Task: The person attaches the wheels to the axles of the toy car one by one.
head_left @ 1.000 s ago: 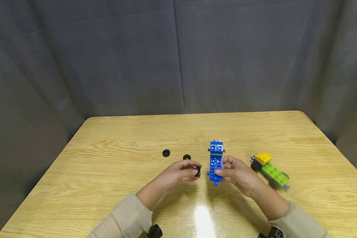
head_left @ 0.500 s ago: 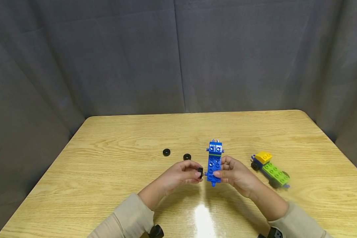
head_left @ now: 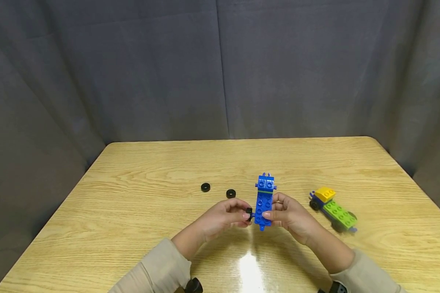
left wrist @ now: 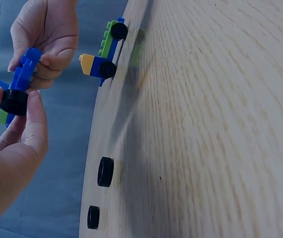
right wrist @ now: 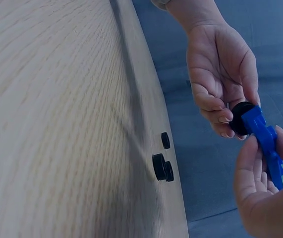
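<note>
My left hand (head_left: 223,219) pinches a black toy wheel (left wrist: 14,102) between thumb and fingers, right at the rear left axle peg of a blue toy car chassis (head_left: 265,203). The wheel overlaps the chassis side in both wrist views. My right hand (head_left: 293,215) grips the chassis from its right side, thumb on top among the studs. The chassis is held above the table, hooked end pointing away, with a thin green stripe across it. Bare pegs show at its front. The right hand's palm is seen in the left wrist view, fingers curled behind the chassis.
Loose black wheels (head_left: 205,187) lie left of centre; the right wrist view shows three, one wheel (right wrist: 159,167) overlapping another. To the right stands a wheeled toy car (head_left: 333,209) with yellow and lime bricks. A grey curtain (head_left: 220,81) hangs behind the wooden table (head_left: 146,171).
The left hand has moved slightly right with the wheel, bringing it to the chassis's rear left peg. The right hand has shifted the chassis slightly left. The loose wheels and the other car stay put.
</note>
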The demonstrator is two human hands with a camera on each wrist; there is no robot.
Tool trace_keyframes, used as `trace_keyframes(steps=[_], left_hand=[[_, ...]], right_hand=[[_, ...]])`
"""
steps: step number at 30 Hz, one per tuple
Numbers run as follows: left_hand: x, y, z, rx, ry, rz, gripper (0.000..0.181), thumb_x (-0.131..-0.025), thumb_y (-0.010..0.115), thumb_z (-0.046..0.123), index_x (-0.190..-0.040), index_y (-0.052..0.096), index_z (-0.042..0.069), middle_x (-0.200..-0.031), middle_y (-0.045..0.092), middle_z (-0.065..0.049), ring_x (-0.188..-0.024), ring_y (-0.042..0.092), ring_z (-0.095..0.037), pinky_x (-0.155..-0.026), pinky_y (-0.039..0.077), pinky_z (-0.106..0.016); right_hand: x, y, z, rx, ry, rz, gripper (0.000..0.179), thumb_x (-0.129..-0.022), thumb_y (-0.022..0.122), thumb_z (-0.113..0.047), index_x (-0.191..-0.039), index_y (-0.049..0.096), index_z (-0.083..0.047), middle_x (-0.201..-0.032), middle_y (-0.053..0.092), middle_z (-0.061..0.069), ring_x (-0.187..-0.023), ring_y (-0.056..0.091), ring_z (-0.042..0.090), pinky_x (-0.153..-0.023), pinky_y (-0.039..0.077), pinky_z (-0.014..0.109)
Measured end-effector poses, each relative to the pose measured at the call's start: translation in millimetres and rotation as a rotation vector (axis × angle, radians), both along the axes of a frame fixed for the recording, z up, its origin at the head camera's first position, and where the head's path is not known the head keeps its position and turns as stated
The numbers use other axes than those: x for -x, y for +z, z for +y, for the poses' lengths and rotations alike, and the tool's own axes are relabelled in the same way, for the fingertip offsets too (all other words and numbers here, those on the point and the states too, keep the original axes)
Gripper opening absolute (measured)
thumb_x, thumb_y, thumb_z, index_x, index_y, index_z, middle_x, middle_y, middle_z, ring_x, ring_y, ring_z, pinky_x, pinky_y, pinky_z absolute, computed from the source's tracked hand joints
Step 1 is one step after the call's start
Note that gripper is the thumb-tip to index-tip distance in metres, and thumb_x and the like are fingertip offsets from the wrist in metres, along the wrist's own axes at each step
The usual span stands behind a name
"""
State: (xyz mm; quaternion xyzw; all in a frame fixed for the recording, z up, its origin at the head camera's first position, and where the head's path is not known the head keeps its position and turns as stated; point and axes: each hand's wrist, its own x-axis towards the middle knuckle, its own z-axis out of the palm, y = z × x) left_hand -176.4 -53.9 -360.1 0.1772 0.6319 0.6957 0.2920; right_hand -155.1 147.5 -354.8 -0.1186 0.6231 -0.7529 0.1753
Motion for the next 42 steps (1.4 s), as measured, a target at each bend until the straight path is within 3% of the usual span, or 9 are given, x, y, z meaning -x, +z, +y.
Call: trace_keyframes(steps=[8, 21, 27, 33, 42], left_hand=[[-3.2, -2.6, 4.5, 0.026, 0.034, 0.029, 0.027, -0.083, 0.052, -0.001, -0.107, 0.045, -0.012, -0.088, 0.053, -0.011, -0.079, 0.056, -0.018, -0.077, 0.046, -0.033], [-10.8, -2.3, 18.4, 0.131, 0.235, 0.173, 0.015, -0.079, 0.057, -0.006, -0.092, 0.054, -0.011, -0.082, 0.060, -0.013, -0.072, 0.059, -0.019, -0.066, 0.049, -0.028], [-9.6, -6.3, 18.3, 0.117, 0.230, 0.166, 0.015, -0.079, 0.056, -0.008, -0.092, 0.053, -0.014, -0.082, 0.059, -0.017, -0.072, 0.059, -0.021, -0.066, 0.050, -0.029], [-11.6, -4.8, 17.0, 0.066, 0.213, 0.148, 0.016, -0.079, 0.056, -0.006, -0.093, 0.053, -0.013, -0.085, 0.059, -0.024, -0.071, 0.061, -0.023, -0.065, 0.050, -0.030], [-11.7, -6.4, 17.9, 0.022, 0.204, 0.139, 0.015, -0.080, 0.055, -0.006, -0.092, 0.052, -0.015, -0.080, 0.060, -0.021, -0.070, 0.061, -0.022, -0.065, 0.050, -0.032]], right_hand=[[-2.2, -0.3, 1.1, -0.028, -0.012, -0.001, 0.020, -0.080, 0.053, 0.004, -0.097, 0.043, 0.008, -0.081, 0.056, 0.004, -0.073, 0.058, 0.013, -0.068, 0.048, 0.029], [-3.1, -2.9, 0.2, -0.015, -0.090, 0.008, 0.012, -0.077, 0.060, 0.003, -0.083, 0.050, 0.000, -0.072, 0.059, 0.001, -0.067, 0.059, 0.011, -0.064, 0.050, 0.028], [-3.7, -3.7, -1.4, 0.018, -0.087, 0.025, 0.017, -0.073, 0.067, -0.003, -0.078, 0.051, -0.003, -0.070, 0.059, 0.000, -0.066, 0.060, 0.012, -0.062, 0.050, 0.027], [-4.0, -5.3, -0.9, 0.023, -0.081, 0.053, 0.015, -0.075, 0.064, 0.001, -0.080, 0.050, -0.002, -0.071, 0.059, 0.000, -0.067, 0.060, 0.012, -0.062, 0.050, 0.027], [-5.4, -5.6, -0.5, 0.026, -0.083, 0.063, 0.014, -0.076, 0.060, 0.004, -0.085, 0.049, 0.005, -0.072, 0.060, 0.001, -0.068, 0.060, 0.013, -0.062, 0.050, 0.027]])
